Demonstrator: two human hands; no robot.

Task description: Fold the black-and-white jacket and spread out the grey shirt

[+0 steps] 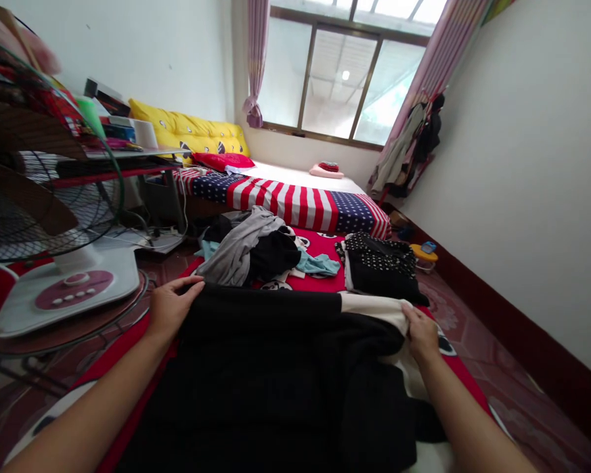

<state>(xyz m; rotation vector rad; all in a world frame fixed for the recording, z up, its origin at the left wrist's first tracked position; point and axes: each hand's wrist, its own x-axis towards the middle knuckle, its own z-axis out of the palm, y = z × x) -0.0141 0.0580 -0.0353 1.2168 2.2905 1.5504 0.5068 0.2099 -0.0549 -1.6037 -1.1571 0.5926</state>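
We pinch a black garment (276, 355) spread on the red mat (320, 279) before us: left hand (170, 305) clamped on its left edge, right hand (421, 335) gripping its cream cuff (374, 307).

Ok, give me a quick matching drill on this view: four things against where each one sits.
Things:
1. left hand
2. right hand
3. polka-dot garment
4. fan

Places:
A. cream end of the black garment
B. floor at far left
C. folded, on the red mat past the black garment
D. left edge of the black garment

Pairs: 1-D, 2-A, 3-C, 4-B
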